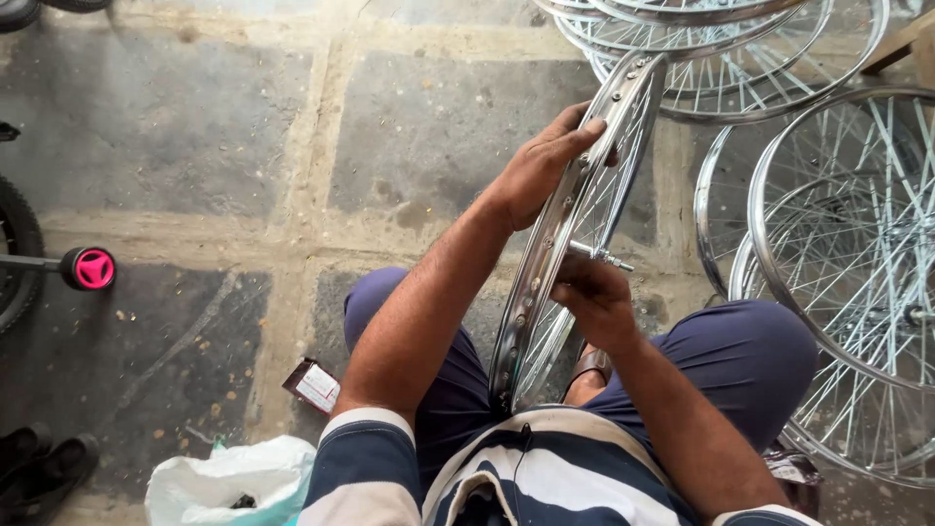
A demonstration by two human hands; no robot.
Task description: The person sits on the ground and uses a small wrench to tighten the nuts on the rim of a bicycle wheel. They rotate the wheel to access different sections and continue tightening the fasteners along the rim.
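A shiny spoked bicycle wheel rim (545, 263) stands on edge between my knees, seen almost edge-on. My left hand (545, 161) grips the rim near its top, fingers curled over the outer edge. My right hand (594, 297) is closed around the hub at the wheel's centre, where a threaded axle (602, 255) sticks out to the right. I sit with dark blue trousers (750, 360) and a striped shirt.
Several finished spoked wheels (838, 244) lie stacked at the right and top right. A white plastic bag (234, 482) and a small carton (314, 386) lie at the lower left. A small tyre with a pink-capped axle (93, 268) is at the left, dark shoes (39, 463) below.
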